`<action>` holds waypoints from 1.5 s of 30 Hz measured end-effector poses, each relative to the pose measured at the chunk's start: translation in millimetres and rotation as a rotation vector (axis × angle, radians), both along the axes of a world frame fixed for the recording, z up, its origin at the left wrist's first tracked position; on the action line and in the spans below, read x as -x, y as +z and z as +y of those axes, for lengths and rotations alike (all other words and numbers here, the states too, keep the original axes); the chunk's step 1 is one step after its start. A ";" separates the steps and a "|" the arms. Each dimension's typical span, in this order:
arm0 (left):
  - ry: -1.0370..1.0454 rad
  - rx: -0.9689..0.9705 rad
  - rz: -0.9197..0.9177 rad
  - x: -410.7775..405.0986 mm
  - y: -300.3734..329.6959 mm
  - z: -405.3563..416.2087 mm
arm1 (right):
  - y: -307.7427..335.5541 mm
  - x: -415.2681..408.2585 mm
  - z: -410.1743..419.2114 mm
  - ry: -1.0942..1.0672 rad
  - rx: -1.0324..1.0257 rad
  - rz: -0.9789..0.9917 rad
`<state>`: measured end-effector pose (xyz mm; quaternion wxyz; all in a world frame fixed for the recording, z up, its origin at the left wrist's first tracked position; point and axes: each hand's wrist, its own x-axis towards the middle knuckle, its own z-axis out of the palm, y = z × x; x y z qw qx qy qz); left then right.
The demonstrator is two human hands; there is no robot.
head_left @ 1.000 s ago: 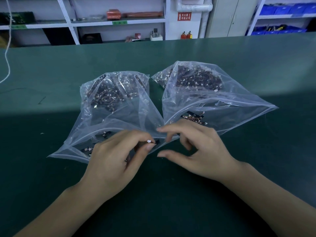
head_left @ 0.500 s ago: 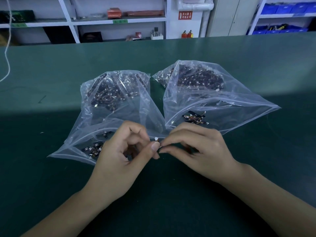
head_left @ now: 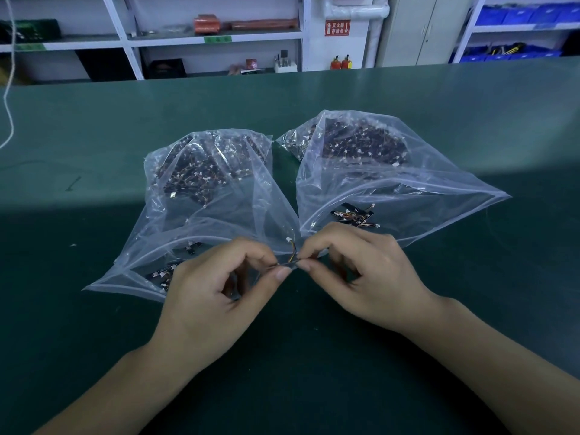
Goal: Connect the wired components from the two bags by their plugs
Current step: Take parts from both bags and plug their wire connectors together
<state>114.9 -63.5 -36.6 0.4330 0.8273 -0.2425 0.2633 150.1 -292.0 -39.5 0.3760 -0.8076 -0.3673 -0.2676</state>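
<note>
Both hands meet low centre over the desk [head_left: 94, 309], right in front of the bag mouths. Left hand [head_left: 219, 296] pinches one end of the wired part between thumb and forefinger; right hand [head_left: 364, 277] pinches the other end. Thin orange/yellow wires [head_left: 292, 248] loop up between them to a small white plug [head_left: 288, 239] sitting free above the fingertips. Can't tell whether a second plug is hidden in either pinch, or whether anything is mated yet.

Risks as I see them:
- Plug is tiny and the grip seems to be on wire, not housing. Pulling or pushing there could strain the crimps.
- Polarity/keying is unreadable at this size. Forcing a flipped plug would bend pins.
- The free plug hangs close to the film of the left bag [head_left: 201, 196]; it could snag on the bag's edge.
- Right bag [head_left: 376, 183] is open with loose boards [head_left: 354, 215] near the mouth; a nudge from the right wrist could spill them onto the desk and mix stock.
- Low light on the near desk makes a dropped plug hard to spot on the dark mat.
</note>
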 end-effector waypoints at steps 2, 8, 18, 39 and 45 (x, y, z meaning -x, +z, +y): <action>0.024 -0.005 -0.027 0.2 0.3 -0.7 | 0.8 0.6 0.7 0.006 0.012 0.010; 0.040 -0.046 -0.077 -0.9 0.4 0.5 | 1.3 1.1 0.2 -0.003 -0.001 0.045; 0.029 -0.066 -0.100 -1.9 1.4 2.0 | 3.2 2.0 0.8 0.007 0.021 0.051; 0.044 -0.121 -0.105 -3.1 0.8 4.3 | 0.2 -1.2 -2.6 0.036 0.092 0.047; 0.079 -0.126 -0.053 -4.5 -0.3 9.1 | -0.3 -19.3 -24.1 -0.042 0.101 -0.001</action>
